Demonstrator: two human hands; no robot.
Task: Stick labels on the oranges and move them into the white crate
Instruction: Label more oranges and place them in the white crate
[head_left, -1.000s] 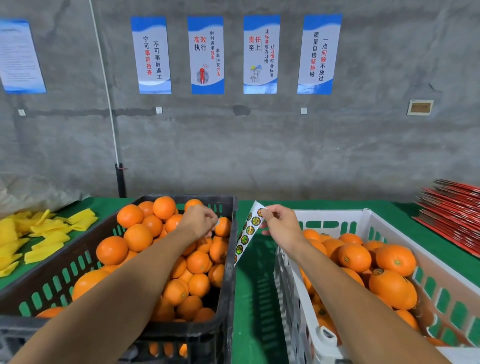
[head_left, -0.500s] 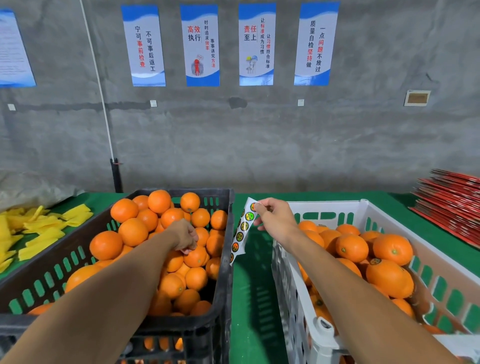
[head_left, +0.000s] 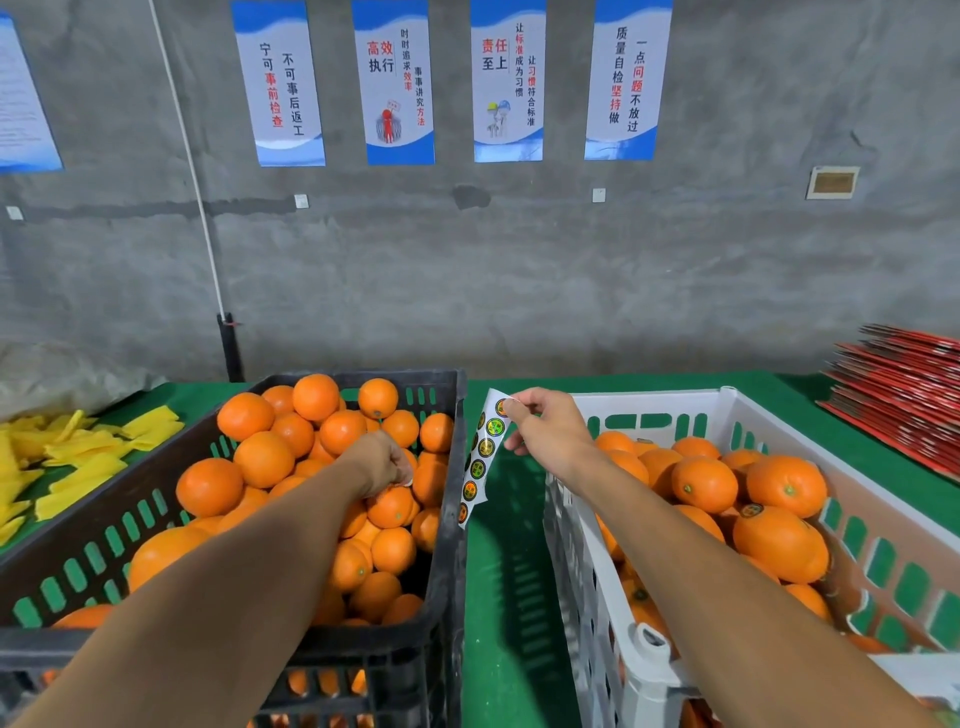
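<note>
Left hand (head_left: 382, 462) now lower among oranges (head_left: 389, 506); two crates (head_left: 447, 519).

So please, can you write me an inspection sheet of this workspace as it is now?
Surface: green table, both crates stand on it.
Job's things: black crate heaped with oranges; white crate partly filled, one orange labelled; label strip hangs between the crates.
Clutter: yellow pieces far left; red stack far right.
Hands: left hand down on the oranges in the black crate; right hand pinches the strip's top.
Cables: white cord runs down the wall.
Surroundings: grey wall, blue posters.
</note>
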